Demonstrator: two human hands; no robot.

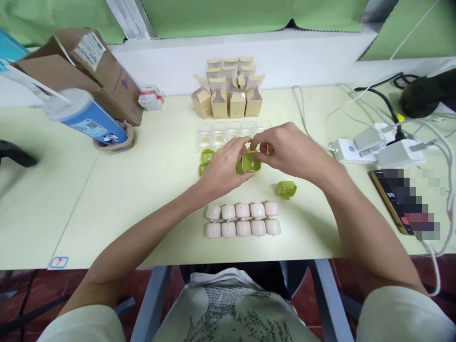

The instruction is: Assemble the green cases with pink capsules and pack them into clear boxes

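My left hand [223,166] and my right hand [285,148] meet over the middle of the pale table [107,190]. Both pinch a small green plastic case [251,163] held between the fingertips. More green cases [206,156] lie just left of my left hand, and one green case [286,189] lies alone below my right wrist. Two rows of pale pink cases [243,219] sit nearer to me. Clear plastic shells [228,130] lie just beyond my hands.
Several small open cardboard boxes [228,92] stand at the back. At the left are a brown carton [81,66] and a blue-and-white tube [83,116]. At the right lie white chargers [384,147], cables and a phone [402,199].
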